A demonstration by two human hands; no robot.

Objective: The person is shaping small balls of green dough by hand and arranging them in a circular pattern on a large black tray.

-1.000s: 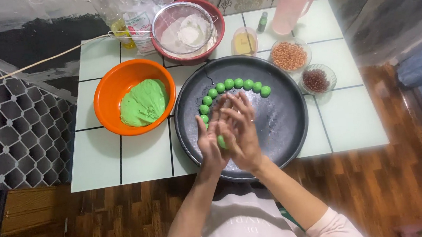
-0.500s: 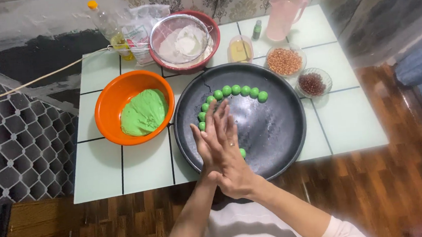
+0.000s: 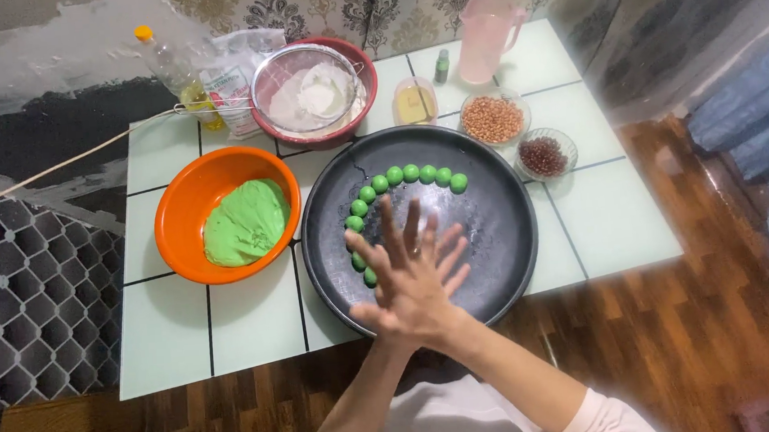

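- Right hand (image 3: pixel 416 281): lies on top, palm down, fingers spread and straight, above the near rim of the round black tray (image 3: pixel 494 235).
- Left hand (image 3: pixel 384 311): pressed palm to palm beneath the right hand; only its thumb and some fingertips show.
- Grip state: both hands are flat, not curled. Whether a piece of dough sits between the palms cannot be told; nothing shows there.
- Green dough balls (image 3: pixel 409 175): set in a curved row on the tray, running from its far middle round the left side to the near left, where the hands cover the row's end.
- Orange bowl (image 3: pixel 187 203): just left of the tray, holding a lump of green dough (image 3: pixel 245 222).
- Red bowl (image 3: pixel 363 100) with a metal sieve (image 3: pixel 303 86) of white flour: at the table's far edge.
- Two small glass dishes, one of peanuts (image 3: pixel 491 119) and one of dark red beans (image 3: pixel 542 155): near the tray's far right.
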